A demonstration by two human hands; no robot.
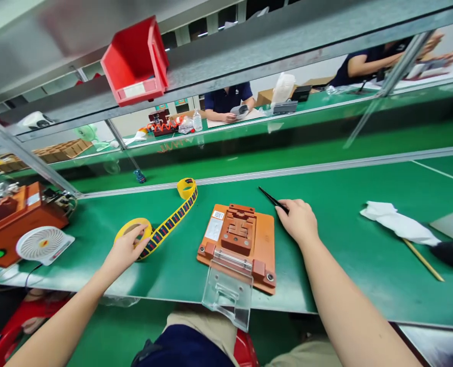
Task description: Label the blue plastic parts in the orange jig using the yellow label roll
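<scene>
My left hand (126, 251) pinches a yellow roll of labels (122, 230) at the left of the green bench. From the roll a strip of dark labels (173, 220) runs up and right, ending in a loose curl (187, 188). My right hand (298, 220) rests on the bench, fingers closed round black tweezers (268, 195) whose tip points up and left. Between my hands lies an orange-brown fixture (265, 239) with a raised block (238, 232) in its middle. Its clear hinged cover (226, 293) is swung open toward me, past the bench edge.
A small white fan (45, 243) and an orange machine (16, 219) with a green button stand at left. White cloth on a stick (398, 221) lies at right. A red bin (134, 66) sits on the shelf above. Co-workers sit beyond the clear partition.
</scene>
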